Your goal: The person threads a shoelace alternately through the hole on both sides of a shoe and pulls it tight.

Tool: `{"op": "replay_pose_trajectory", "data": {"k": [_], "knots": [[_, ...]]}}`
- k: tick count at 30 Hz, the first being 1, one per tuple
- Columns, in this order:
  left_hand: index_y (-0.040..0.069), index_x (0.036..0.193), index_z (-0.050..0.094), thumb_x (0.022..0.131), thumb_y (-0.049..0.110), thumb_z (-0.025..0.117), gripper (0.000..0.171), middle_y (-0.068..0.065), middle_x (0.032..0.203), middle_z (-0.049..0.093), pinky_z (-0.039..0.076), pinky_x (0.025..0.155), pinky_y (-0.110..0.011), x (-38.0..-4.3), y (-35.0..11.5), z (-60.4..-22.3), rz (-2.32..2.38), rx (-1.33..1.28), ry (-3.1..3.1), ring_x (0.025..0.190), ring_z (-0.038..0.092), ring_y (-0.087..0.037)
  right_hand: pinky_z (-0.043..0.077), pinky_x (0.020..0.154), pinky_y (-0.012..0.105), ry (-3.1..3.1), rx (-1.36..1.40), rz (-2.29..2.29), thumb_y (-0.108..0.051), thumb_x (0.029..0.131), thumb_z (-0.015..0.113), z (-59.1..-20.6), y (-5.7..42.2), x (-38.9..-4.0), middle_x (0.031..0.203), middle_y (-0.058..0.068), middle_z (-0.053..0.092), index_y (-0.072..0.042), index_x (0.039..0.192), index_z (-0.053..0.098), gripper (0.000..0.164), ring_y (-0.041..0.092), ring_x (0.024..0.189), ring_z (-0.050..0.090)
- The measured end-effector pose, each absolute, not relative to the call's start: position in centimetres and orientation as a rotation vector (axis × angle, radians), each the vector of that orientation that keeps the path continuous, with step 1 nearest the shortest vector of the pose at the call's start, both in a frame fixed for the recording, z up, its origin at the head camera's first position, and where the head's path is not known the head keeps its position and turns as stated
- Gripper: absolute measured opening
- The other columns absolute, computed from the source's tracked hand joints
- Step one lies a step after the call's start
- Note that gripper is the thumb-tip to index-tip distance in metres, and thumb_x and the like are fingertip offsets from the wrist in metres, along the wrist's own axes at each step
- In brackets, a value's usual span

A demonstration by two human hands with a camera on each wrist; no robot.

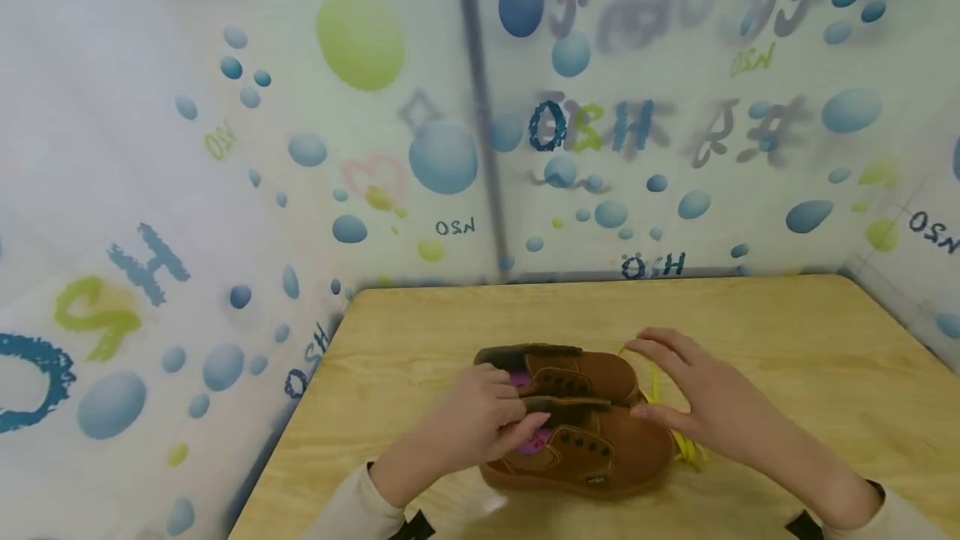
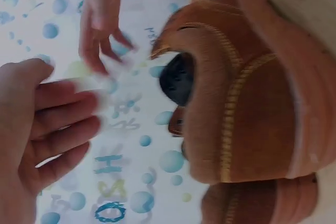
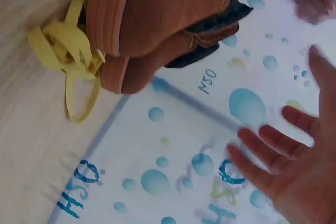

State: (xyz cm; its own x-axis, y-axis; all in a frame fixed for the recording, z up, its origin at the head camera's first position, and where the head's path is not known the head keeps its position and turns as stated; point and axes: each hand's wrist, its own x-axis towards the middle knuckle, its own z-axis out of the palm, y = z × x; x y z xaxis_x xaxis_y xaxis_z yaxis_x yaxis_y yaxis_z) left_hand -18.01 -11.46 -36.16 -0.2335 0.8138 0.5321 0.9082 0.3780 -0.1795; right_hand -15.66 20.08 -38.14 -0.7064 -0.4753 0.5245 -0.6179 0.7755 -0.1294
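Two brown leather ankle shoes (image 1: 637, 461) lie side by side on the table, toes to the right, with dark tongues and purple stuffing in the openings. Their eyelets show no laces threaded. Over the ankle openings hovers my left hand (image 1: 476, 419); the left wrist view shows its fingers (image 2: 65, 124) loosely bent, holding nothing, apart from the near shoe (image 2: 257, 114). My right hand (image 1: 708, 402) is spread above the toes, its fingers (image 3: 273, 153) relaxed with nothing between them. Beside the toes, a bundle of yellow shoelaces (image 3: 65, 45) lies loose on the wood.
The light wooden table (image 1: 397, 332) extends around the shoes. A white curtain (image 1: 300, 48) printed with blue and green dots and letters hangs behind the table and along its sides.
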Motion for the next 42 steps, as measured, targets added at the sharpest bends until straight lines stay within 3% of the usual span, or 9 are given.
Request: {"op": "replay_pose_trajectory", "data": {"k": [2,4,7,16,18,24,26,35,42], "knots": [[0.024,0.048,0.042,0.094,0.025,0.065,0.052,0.013,0.043,0.039,0.024,0.055,-0.013,-18.0,-11.3,-35.5,-0.239,-1.472,-1.968,0.046,0.027,0.0,0.042,0.057,0.016,-2.409,0.798,0.441,-0.024,0.078,0.083,-37.7,20.5,-15.8,0.084,-0.012,0.056,-0.023,0.091,0.06,0.026,-0.002,0.068,0.05],[0.024,0.047,0.037,0.092,0.021,0.067,0.054,0.013,0.042,0.033,0.016,0.053,-0.012,-18.0,-11.2,-35.2,-0.245,-1.471,-1.932,0.044,0.022,0.003,0.026,0.051,0.012,-2.359,0.784,0.476,-0.01,0.076,0.08,-37.7,20.9,-15.9,0.064,-0.018,0.034,-0.025,0.068,0.044,0.04,-0.008,0.056,0.025],[0.024,0.047,0.036,0.093,0.021,0.065,0.054,0.013,0.042,0.033,0.011,0.052,-0.01,-17.8,-11.0,-35.3,-0.27,-1.492,-1.965,0.043,0.022,0.005,0.017,0.053,0.013,-2.393,0.74,0.525,-0.002,0.075,0.072,-38.2,21.3,-16.0,0.059,-0.018,0.018,-0.024,0.059,0.032,0.049,-0.009,0.057,0.011],[0.024,0.046,0.035,0.093,0.022,0.063,0.055,0.014,0.04,0.033,0.003,0.053,-0.013,-17.6,-10.5,-37.6,-0.26,-1.531,-1.997,0.043,0.012,0.005,0.014,0.056,0.015,-2.58,0.659,0.594,0.002,0.075,0.064,-41.7,22.2,-16.4,0.062,-0.018,0.011,-0.017,0.059,0.027,0.045,-0.005,0.058,0.007],[0.024,0.046,0.034,0.092,0.022,0.065,0.055,0.014,0.039,0.033,0.003,0.053,-0.013,-17.6,-10.3,-38.0,-0.263,-1.529,-2.012,0.044,0.011,0.005,0.016,0.053,0.015,-2.631,0.628,0.596,-0.002,0.081,0.066,-42.3,22.2,-16.7,0.058,-0.018,0.014,-0.019,0.06,0.03,0.045,-0.006,0.054,0.01],[0.024,0.046,0.035,0.09,0.022,0.068,0.055,0.014,0.04,0.035,0.004,0.053,-0.011,-17.4,-9.8,-38.9,-0.307,-1.541,-2.087,0.046,0.01,0.006,0.029,0.047,0.02,-2.942,0.546,0.598,-0.019,0.09,0.071,-43.4,22.3,-17.5,0.056,-0.012,0.042,-0.019,0.088,0.063,0.008,0.0,0.048,0.033],[0.024,0.047,0.035,0.091,0.022,0.068,0.055,0.014,0.04,0.036,0.004,0.052,-0.011,-17.3,-9.6,-39.1,-0.318,-1.549,-2.102,0.046,0.011,0.006,0.032,0.048,0.021,-3.015,0.544,0.578,-0.019,0.088,0.073,-43.6,22.4,-17.7,0.06,-0.011,0.048,-0.017,0.099,0.068,0.012,0.001,0.051,0.037],[0.023,0.046,0.036,0.093,0.024,0.066,0.056,0.013,0.04,0.035,0.003,0.052,-0.011,-17.0,-8.6,-39.8,-0.347,-1.548,-2.116,0.045,0.009,0.005,0.036,0.054,0.022,-2.914,0.43,0.539,-0.009,0.087,0.07,-44.1,22.9,-17.6,0.067,-0.01,0.055,-0.019,0.078,0.063,0.015,0.002,0.058,0.042],[0.026,0.048,0.033,0.094,0.027,0.064,0.055,0.015,0.042,0.031,0.005,0.05,-0.011,-16.7,-8.2,-39.7,-0.33,-1.511,-2.129,0.044,0.011,0.005,0.036,0.048,0.021,-2.688,0.307,0.736,-0.012,0.095,0.063,-41.4,22.6,-16.8,0.074,-0.005,0.059,-0.015,0.089,0.061,0.007,0.0,0.053,0.04]]}}
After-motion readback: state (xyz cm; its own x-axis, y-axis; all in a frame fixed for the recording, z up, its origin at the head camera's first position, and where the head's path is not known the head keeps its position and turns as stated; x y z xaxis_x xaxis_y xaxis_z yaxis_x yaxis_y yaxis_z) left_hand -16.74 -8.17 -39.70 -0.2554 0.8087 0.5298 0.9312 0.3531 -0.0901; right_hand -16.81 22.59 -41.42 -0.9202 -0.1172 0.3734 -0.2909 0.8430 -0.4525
